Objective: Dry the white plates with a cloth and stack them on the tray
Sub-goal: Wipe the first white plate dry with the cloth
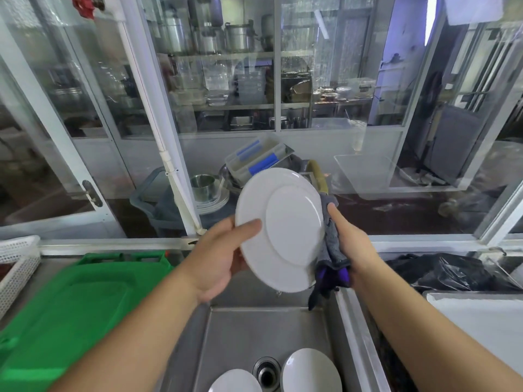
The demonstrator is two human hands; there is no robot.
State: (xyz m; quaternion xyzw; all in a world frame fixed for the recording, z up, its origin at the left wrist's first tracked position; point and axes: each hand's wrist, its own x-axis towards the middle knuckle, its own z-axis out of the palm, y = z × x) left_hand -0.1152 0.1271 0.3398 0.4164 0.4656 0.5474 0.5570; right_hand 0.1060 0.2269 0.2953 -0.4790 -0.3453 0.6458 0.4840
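Note:
A white plate (283,230) is held up over the sink, tilted, with its underside towards me. My left hand (223,258) grips its left rim, thumb on the underside. My right hand (349,241) holds a grey and purple cloth (331,250) against the plate's right edge; the cloth's tail hangs below the plate. Two more white plates (311,372) (235,381) lie in the steel sink (226,335) beside the drain. The green tray (70,306) sits on the counter at the left with nothing on it.
A white perforated basket (17,258) stands at the far left. A black plastic bag (447,270) lies on the right counter. Behind the glass partition sit a bin with a metal pot, plates and blue-lidded containers (254,162).

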